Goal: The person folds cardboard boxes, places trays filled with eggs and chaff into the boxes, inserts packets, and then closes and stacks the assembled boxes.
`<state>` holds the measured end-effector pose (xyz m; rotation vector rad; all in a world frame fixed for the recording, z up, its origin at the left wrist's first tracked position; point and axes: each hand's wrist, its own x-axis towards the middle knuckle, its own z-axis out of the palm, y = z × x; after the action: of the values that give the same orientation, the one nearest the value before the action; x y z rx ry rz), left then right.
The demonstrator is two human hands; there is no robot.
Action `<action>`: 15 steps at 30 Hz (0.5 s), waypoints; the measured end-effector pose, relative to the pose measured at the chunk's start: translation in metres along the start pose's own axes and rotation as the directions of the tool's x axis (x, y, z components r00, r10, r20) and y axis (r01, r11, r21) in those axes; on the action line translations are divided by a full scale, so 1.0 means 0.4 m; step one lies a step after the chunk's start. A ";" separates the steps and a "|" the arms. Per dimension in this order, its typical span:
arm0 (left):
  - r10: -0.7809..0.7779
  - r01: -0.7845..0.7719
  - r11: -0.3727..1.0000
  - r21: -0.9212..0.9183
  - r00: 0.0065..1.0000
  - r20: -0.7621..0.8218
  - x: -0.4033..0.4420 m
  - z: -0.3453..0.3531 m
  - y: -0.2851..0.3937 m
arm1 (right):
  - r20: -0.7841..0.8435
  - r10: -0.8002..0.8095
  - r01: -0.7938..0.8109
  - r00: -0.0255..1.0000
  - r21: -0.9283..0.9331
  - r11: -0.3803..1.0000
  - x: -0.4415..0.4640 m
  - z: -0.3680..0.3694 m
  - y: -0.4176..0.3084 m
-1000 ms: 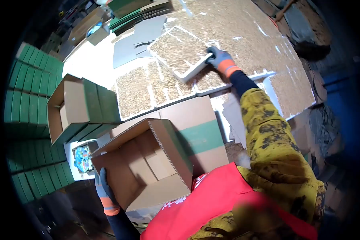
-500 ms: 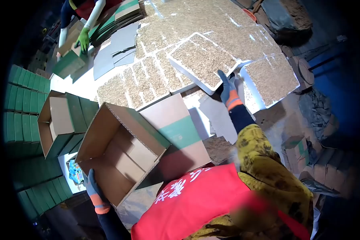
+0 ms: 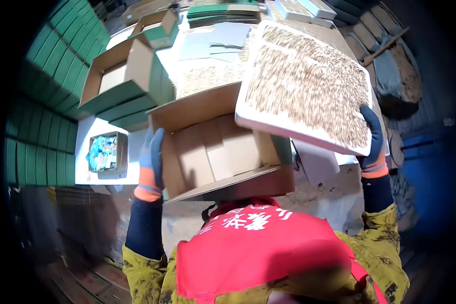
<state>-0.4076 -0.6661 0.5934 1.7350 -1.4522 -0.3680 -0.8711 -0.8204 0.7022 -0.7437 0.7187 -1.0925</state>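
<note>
Head view: stacked green cartons (image 3: 43,139) form a flat, ridged wall at left. Centre, the open box (image 3: 213,152) is brown corrugated cardboard, rectangular, seamed inside. Over its right end hangs the white tray (image 3: 283,129), smooth, rectangular, tilted, packed with blurred, coarse tan material (image 3: 309,83). The gloved left hand (image 3: 156,154) grips the box's left wall; the gloved right hand (image 3: 374,137) clamps the tray's right edge, thumb over the rim.

Prob. packing wkshop: stacked green ctns (image 3: 55,83)
</note>
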 end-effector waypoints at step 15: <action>-0.248 0.241 0.832 -0.500 0.967 0.053 0.025 -0.023 0.032 | 0.165 0.063 0.045 0.984 -0.578 0.815 -0.038 0.364 0.073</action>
<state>-0.4070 -0.6712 0.6112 1.4801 -0.9984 -0.7969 -0.7427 -0.7733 0.7619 -1.3437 0.9139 -0.7769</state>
